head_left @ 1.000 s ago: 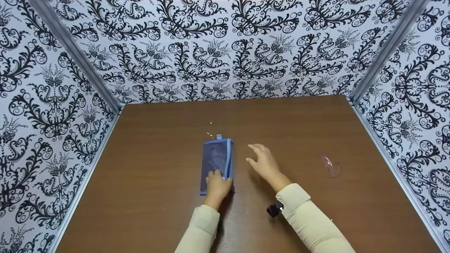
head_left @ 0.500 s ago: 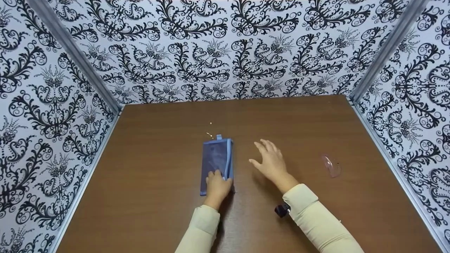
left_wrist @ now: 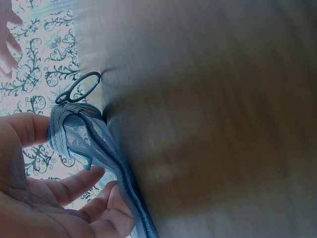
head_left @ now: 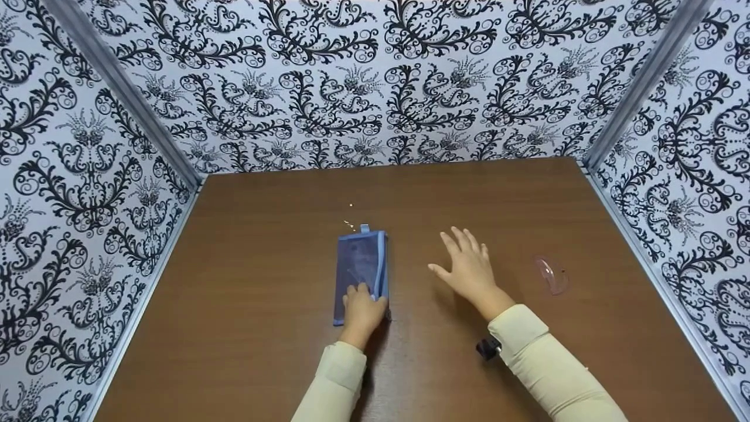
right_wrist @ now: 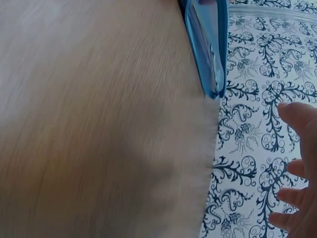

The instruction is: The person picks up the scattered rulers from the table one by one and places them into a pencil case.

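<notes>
A blue mesh zipper pouch (head_left: 356, 258) lies on the table, its long zipped side facing right. My left hand (head_left: 363, 310) grips its near end, thumb on one side and fingers on the other. In the left wrist view a dark metal ring (left_wrist: 79, 88) hangs at that end of the pouch (left_wrist: 94, 136). The right wrist view shows the pouch's side (right_wrist: 210, 54) gaping, with something pale inside that I cannot identify. Fingers spread, my right hand (head_left: 469, 269) is held above the table to the right of the pouch and touches nothing.
A curved clear pinkish plastic piece (head_left: 552, 276) lies on the brown table (head_left: 263, 264) right of my right hand. Small bright specks (head_left: 350, 224) dot the wood beyond the pouch. Patterned walls (head_left: 375, 88) enclose the back and both sides.
My right hand has moved rightward, away from the pouch, and its fingers have spread wider. The left hand and the pouch have stayed in place.
</notes>
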Demonstrator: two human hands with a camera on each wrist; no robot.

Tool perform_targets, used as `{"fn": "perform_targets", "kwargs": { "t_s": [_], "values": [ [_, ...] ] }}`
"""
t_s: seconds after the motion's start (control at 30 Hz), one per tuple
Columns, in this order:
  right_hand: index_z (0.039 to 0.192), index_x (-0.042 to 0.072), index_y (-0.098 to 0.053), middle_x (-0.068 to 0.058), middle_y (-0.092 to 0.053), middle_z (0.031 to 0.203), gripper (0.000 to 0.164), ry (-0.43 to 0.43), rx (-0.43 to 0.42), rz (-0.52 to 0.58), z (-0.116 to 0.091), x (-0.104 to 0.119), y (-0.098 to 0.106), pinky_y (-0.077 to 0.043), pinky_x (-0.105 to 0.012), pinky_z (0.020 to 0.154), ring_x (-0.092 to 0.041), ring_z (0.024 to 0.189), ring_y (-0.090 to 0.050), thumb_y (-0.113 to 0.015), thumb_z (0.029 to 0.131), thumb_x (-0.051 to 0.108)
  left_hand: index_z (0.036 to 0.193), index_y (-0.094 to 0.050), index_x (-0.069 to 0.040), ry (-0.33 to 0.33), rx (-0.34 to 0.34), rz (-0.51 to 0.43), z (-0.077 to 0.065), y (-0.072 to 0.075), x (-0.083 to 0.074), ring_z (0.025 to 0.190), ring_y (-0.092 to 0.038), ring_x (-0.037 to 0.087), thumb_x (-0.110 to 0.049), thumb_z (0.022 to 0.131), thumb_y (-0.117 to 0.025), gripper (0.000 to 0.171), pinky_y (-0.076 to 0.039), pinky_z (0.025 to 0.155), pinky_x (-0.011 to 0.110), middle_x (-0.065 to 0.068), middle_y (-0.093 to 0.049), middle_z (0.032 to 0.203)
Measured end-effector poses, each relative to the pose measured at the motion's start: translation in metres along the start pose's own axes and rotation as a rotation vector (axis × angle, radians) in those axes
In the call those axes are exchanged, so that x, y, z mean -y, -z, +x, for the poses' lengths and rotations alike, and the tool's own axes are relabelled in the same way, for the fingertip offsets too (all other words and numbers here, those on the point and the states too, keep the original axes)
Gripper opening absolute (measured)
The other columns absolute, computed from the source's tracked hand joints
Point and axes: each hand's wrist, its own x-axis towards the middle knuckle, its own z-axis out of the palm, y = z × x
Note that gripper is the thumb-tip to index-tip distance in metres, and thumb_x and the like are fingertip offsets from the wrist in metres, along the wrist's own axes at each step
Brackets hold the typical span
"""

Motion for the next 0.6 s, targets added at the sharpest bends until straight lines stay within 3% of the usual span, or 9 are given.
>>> {"fn": "perform_targets", "kwargs": {
  "t_s": [0.6],
  "values": [
    [0.147,0.007,-0.037,-0.021,-0.03,0.152,0.078,-0.091,-0.009,0.005,-0.008,-0.035,0.018,-0.016,-0.07,0.105,-0.043,0.141,-0.02,-0.064,0.087,0.048,0.125,-0.055,0.008,0.003,0.017,-0.026,0.0,0.0,0.002,0.116,-0.044,0.043,-0.021,0.081,-0.066,0.053,-0.042,0.094,0.052,0.028,-0.047,0.126]
  ]
}}
